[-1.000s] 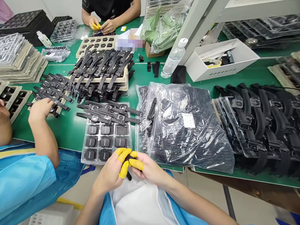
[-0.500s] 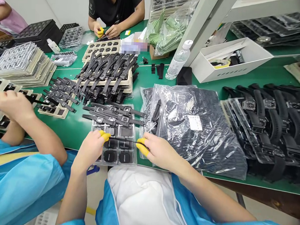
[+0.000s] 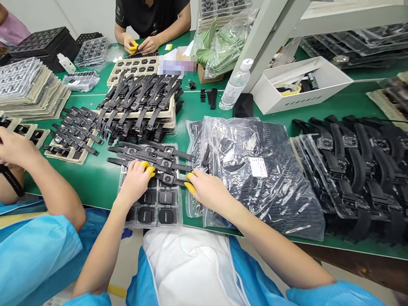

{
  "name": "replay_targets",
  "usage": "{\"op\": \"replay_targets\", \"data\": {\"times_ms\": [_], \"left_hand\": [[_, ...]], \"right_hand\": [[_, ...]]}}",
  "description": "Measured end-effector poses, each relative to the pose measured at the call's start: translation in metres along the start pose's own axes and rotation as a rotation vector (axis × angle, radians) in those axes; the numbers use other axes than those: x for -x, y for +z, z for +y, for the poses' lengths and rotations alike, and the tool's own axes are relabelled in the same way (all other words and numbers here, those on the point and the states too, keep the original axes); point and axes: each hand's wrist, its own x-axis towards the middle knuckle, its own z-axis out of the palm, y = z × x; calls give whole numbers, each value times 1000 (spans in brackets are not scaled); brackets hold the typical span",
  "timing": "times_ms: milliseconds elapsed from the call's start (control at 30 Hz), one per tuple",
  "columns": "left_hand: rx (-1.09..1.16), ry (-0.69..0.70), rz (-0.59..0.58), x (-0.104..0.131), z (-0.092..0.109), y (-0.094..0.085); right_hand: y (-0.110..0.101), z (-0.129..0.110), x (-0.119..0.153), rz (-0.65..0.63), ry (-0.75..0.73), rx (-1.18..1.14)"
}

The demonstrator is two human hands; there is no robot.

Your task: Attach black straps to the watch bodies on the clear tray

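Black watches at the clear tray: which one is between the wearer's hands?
The frontmost watch: its strap runs from the left hand to the right hand. The other watches there lie farther back.

Yellow finger covers [image 3: 190, 188], loose blue sleeves [image 3: 339, 299], white garment front [image 3: 192, 274]

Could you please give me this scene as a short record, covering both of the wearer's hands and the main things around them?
Left hand: holding one strap side of a black watch
Right hand: holding the same watch's other strap side
Below the watch: clear tray with black squarish pieces in its near compartments
Far part of tray: other watches laid across it
Right of tray: plastic bag with a white label
Beyond the bag: white-capped bottle and white box
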Motion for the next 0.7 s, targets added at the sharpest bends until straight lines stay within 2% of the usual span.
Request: {"op": "replay_targets", "data": {"times_ms": [67,133,300,400,567,700], "left_hand": [[13,-61,73,5,-1,0],[21,-117,87,12,-1,-3],[-44,-95,-74,34,7,-14],[-115,-91,-151,39,15,-16],[-166,-83,-178,29,18,-16],[-142,-95,-174,24,16,-12]], "right_hand": [[-5,9,-7,88,-4,-63],[-10,24,-18,197,32,-126],[-16,79,-46,394,186,-82],[-15,102,-58,421,257,2],[-15,118,-72,339,294,-3],[-14,122,-75,451,292,-94]]}}
